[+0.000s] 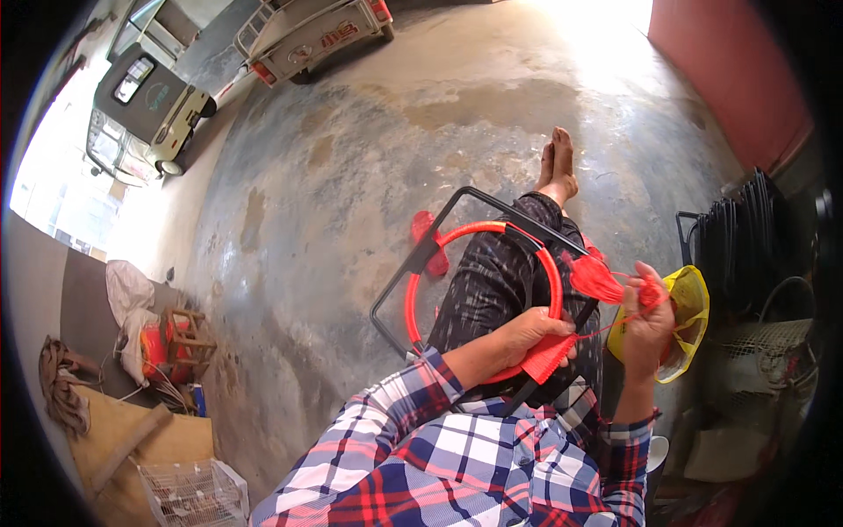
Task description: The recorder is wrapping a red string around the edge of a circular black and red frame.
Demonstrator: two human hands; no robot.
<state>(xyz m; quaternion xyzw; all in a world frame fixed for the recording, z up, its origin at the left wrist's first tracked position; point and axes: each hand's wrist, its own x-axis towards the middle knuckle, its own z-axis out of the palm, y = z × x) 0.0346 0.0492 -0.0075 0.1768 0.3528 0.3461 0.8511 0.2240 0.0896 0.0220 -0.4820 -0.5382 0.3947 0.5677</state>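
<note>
While seated on a concrete floor point(351, 176), legs stretched toward 12 o'clock, bare feet point(558, 167) crossed at the far end. Resting across the lap: a black frame point(413, 263) with a red ring point(410, 299) laid on it. Left hand point(527, 334) at the ring's 5 o'clock edge, fingers curled closed around the ring and a flat red tassel point(549, 358) pressed under the thumb. Right hand point(648, 321) raised just to 3 o'clock of the ring, fingers pinched shut on red thread point(606, 327) running back to the left hand. Second, fuller red tassel point(595, 277) hanging between the ring's 2 o'clock edge and the right hand's fingertips. Plaid sleeves in red, blue and white entering from 6 o'clock.

Behind the right hand, a yellow bag point(689, 303), crumpled, with something red inside. Farther to 3 o'clock, a stack of black frames point(746, 237) standing upright, and pale mesh point(773, 351) below them. Red sandal point(428, 241) on the floor just beyond the frame at 11 o'clock.

Floor grey, stained in patches, bright with sun toward 12 o'clock. Red wall point(738, 70) at 1 o'clock. Two small vehicles parked at 10 and 11 o'clock: one dark-roofed point(149, 105), one grey with an open bed point(316, 35). At 8 o'clock, a wooden stool point(189, 338), cloth bundles, flat cardboard point(132, 439) and a white wire cage point(189, 496).
</note>
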